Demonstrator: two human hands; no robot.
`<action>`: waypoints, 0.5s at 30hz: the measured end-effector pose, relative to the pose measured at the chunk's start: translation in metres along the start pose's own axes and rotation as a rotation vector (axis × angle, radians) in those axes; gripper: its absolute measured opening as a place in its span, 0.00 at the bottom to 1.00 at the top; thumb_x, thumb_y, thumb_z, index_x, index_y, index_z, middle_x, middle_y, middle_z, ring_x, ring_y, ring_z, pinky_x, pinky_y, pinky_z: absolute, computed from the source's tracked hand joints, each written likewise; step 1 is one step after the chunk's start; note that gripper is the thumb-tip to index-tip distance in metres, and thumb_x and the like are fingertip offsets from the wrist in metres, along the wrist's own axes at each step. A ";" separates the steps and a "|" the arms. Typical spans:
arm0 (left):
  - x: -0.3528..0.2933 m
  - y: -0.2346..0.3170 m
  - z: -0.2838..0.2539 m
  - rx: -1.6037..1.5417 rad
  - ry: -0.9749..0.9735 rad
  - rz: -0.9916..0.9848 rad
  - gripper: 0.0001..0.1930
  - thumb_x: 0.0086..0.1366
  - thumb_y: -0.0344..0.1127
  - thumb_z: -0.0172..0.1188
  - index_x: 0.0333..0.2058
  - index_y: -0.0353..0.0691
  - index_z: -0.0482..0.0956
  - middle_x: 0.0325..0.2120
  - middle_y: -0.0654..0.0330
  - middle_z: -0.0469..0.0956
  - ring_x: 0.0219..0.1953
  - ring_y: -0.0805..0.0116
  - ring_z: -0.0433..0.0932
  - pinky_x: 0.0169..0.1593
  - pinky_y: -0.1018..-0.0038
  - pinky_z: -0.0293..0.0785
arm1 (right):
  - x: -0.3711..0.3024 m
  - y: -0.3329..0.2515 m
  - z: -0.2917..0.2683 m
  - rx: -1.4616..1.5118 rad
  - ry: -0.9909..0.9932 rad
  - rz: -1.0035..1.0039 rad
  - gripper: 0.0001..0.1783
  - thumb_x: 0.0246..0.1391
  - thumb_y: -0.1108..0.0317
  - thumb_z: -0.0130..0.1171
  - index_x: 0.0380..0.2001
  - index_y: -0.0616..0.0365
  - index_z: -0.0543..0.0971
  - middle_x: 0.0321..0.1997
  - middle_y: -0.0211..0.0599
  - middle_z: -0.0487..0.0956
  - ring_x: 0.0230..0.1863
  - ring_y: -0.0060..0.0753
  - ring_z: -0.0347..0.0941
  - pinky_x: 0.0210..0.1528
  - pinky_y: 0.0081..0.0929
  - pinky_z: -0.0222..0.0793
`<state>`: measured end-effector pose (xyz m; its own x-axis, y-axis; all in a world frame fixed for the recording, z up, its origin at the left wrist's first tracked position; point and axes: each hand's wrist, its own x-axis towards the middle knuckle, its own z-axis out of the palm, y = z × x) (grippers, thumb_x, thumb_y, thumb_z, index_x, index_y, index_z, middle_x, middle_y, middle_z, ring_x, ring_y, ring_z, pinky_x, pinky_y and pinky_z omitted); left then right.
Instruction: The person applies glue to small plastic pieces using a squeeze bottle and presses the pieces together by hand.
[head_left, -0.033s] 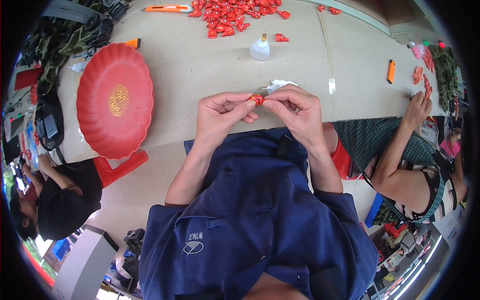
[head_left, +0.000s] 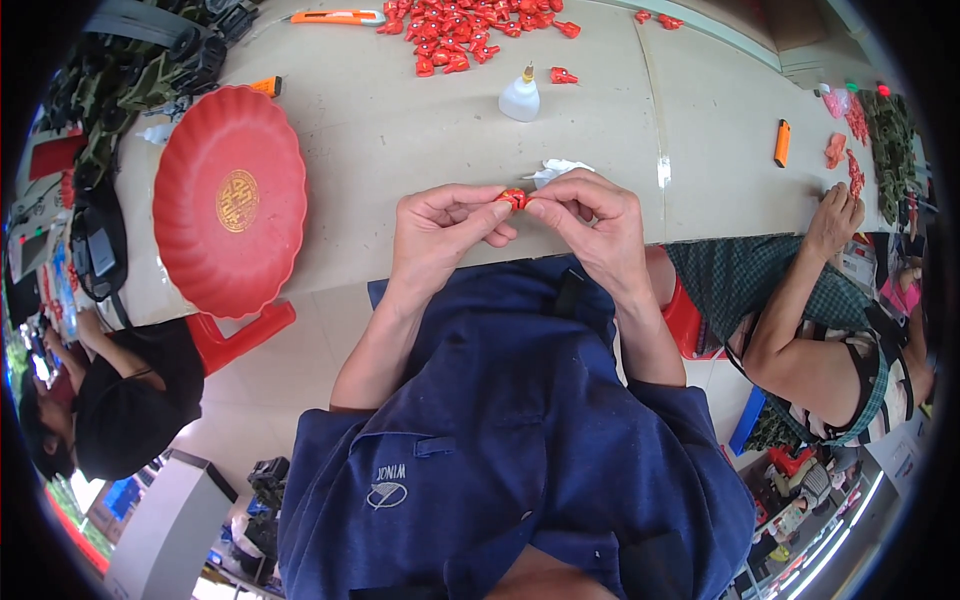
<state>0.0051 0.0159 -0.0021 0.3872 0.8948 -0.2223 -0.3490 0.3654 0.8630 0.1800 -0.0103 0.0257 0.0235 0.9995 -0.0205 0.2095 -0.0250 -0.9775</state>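
Observation:
Between my two hands, over the near edge of the table, is a small red plastic part with dark markings. My left hand pinches it from the left with thumb and fingertips. From the other side, my right hand has its thumb and forefinger closed on the part's right end. Just beyond my right fingers lies a crumpled white tissue. Farther off stands a small white squeeze bottle with a thin needle tip. A heap of similar red parts lies at the far side, and one loose red part is beside the bottle.
A scalloped red plate occupies the left of the table. Orange cutters lie at the back and the right. Dark green toy vehicles crowd the far left. Co-workers sit on both sides; one's hand rests on the table at right.

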 end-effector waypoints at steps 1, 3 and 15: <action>0.000 0.000 0.000 0.000 0.002 0.000 0.08 0.56 0.21 0.56 0.36 0.30 0.77 0.30 0.49 0.78 0.26 0.67 0.79 0.28 0.78 0.78 | 0.000 -0.001 0.000 -0.007 -0.004 -0.003 0.04 0.44 0.74 0.62 0.27 0.61 0.80 0.25 0.28 0.75 0.22 0.13 0.63 0.22 0.12 0.55; 0.000 0.000 0.000 -0.002 0.004 0.001 0.08 0.56 0.21 0.56 0.36 0.30 0.77 0.30 0.49 0.78 0.26 0.67 0.79 0.28 0.78 0.78 | 0.000 -0.001 0.000 -0.014 -0.009 -0.006 0.04 0.44 0.74 0.61 0.27 0.62 0.80 0.24 0.30 0.75 0.21 0.14 0.64 0.22 0.13 0.59; -0.001 0.002 0.000 0.001 -0.008 -0.004 0.08 0.56 0.21 0.56 0.36 0.30 0.76 0.30 0.51 0.78 0.26 0.68 0.79 0.28 0.79 0.78 | -0.001 -0.002 0.000 0.020 -0.014 0.016 0.04 0.45 0.74 0.61 0.27 0.63 0.79 0.24 0.30 0.74 0.23 0.14 0.64 0.24 0.13 0.59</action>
<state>0.0042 0.0157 -0.0005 0.3951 0.8913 -0.2225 -0.3465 0.3690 0.8624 0.1795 -0.0115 0.0275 0.0135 0.9991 -0.0393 0.1896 -0.0411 -0.9810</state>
